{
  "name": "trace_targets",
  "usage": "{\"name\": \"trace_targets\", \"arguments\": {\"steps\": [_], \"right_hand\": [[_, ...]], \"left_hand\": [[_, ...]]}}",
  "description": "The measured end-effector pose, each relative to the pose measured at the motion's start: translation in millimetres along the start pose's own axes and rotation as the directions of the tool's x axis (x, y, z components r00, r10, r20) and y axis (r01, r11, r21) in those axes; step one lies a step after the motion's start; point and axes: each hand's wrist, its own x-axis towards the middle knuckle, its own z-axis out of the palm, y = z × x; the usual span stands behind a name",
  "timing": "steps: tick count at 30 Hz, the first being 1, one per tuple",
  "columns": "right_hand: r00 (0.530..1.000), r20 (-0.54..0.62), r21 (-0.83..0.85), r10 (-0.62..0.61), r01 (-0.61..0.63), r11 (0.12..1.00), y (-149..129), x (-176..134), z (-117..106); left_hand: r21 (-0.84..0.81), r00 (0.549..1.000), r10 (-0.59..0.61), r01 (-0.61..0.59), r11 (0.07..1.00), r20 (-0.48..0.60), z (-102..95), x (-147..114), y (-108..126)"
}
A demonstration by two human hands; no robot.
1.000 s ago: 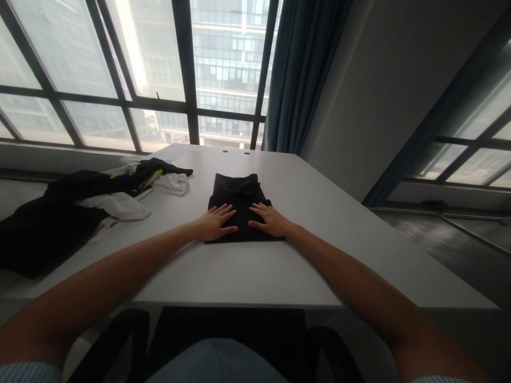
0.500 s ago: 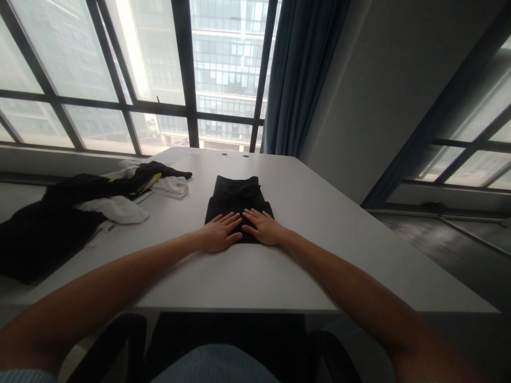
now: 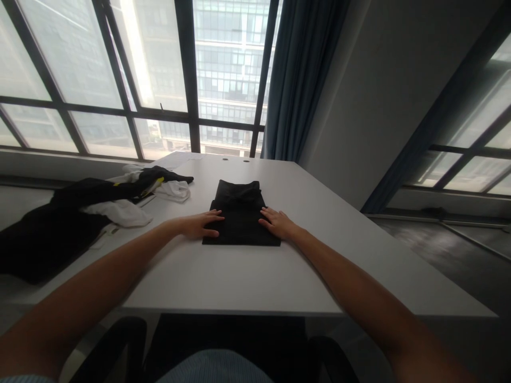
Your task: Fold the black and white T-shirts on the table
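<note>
A folded black garment (image 3: 241, 221) lies flat on the white table (image 3: 239, 279) in front of me, its narrower end toward the window. What kind of garment it is cannot be made out. My left hand (image 3: 200, 224) rests open on its left edge, fingers stretched over the cloth. On the opposite edge my right hand (image 3: 278, 223) lies open, palm down, with its fingertips on the fabric. Neither hand grips anything.
To the left, a heap of black clothes (image 3: 59, 229) and a white cloth (image 3: 120, 213) spreads over the table's side. Two dark round holes (image 3: 246, 161) mark the far end. Beyond stand windows and a blue curtain (image 3: 301, 74). A chair armrest (image 3: 123, 340) is below the near edge.
Both hands have slid apart from the middle of the black garment to its left and right edges. The near part of the cloth is now uncovered and looks flat.
</note>
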Motion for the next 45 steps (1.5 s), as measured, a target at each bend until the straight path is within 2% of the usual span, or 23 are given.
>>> {"name": "trace_targets", "arguments": {"steps": [3,5,7,11,15,19,23,25,27,30,32,34,37,39,41,43,45], "right_hand": [[0.995,-0.073,-0.046,0.066,-0.07,0.997,6,-1,-1],[0.987,-0.112,-0.06,0.111,-0.118,0.991,9,-1,-2],[0.984,-0.127,-0.065,0.125,-0.134,0.989,12,-2,-5],[0.989,-0.129,-0.084,0.077,-0.089,0.992,20,-4,-14],[0.986,-0.145,0.028,-0.08,0.085,0.996,30,-9,-23],[0.964,-0.155,0.186,-0.217,0.244,0.952,37,-9,-23],[0.934,-0.235,0.22,-0.269,0.321,0.921,32,-5,-19],[0.919,-0.266,0.223,-0.29,0.351,0.909,27,-6,-23],[0.922,-0.248,0.256,-0.298,0.359,0.897,23,-11,-31],[0.95,-0.165,0.406,-0.266,0.312,0.859,20,-21,-47],[0.966,-0.164,0.541,-0.2,0.258,0.801,18,-24,-52],[0.972,-0.224,0.652,-0.066,0.2,0.731,15,-20,-51],[0.942,-0.273,0.73,0.195,0.07,0.68,6,-7,-38],[0.928,-0.234,0.705,0.291,-0.044,0.707,0,0,-27],[0.936,-0.192,0.618,0.296,-0.12,0.777,-3,4,-19],[0.951,-0.183,0.518,0.248,-0.121,0.847,-3,6,-14],[0.965,-0.19,0.445,0.179,-0.078,0.892,-1,6,-12]], "left_hand": [[0.011,0.977,-0.105,0.109,0.994,-0.188,1.2,2,-12],[0.024,0.96,-0.161,0.171,0.985,-0.231,3.6,5,-18],[0.025,0.961,-0.165,0.175,0.984,-0.223,5.2,8,-24],[0.049,0.958,-0.048,0.064,0.997,-0.281,0.6,8,-32],[0.1,0.945,0.089,-0.061,0.993,-0.316,-8.3,2,-34],[0.042,0.925,0.186,-0.183,0.982,-0.331,-4.1,3,-26],[0.01,0.88,0.251,-0.27,0.963,-0.403,1.3,6,-11],[-0.023,0.886,0.277,-0.307,0.951,-0.373,-4.5,3,-3],[-0.101,0.909,0.275,-0.32,0.942,-0.313,-15.7,-4,4],[-0.297,0.95,0.21,-0.275,0.914,-0.232,-33.9,-17,13],[-0.477,0.962,0.121,-0.227,0.849,-0.243,-40.8,-20,17],[-0.661,0.952,-0.009,-0.205,0.722,-0.305,-41.2,-16,18],[-0.841,0.907,-0.251,-0.173,0.512,-0.339,-32.6,-5,15],[-0.899,0.89,-0.38,-0.072,0.432,-0.253,-24.9,1,12],[-0.914,0.89,-0.436,0.061,0.4,-0.131,-18.6,3,8],[-0.897,0.892,-0.446,0.133,0.421,-0.076,-14.7,3,5],[-0.866,0.892,-0.438,0.133,0.481,-0.106,-12.7,3,3]]}}
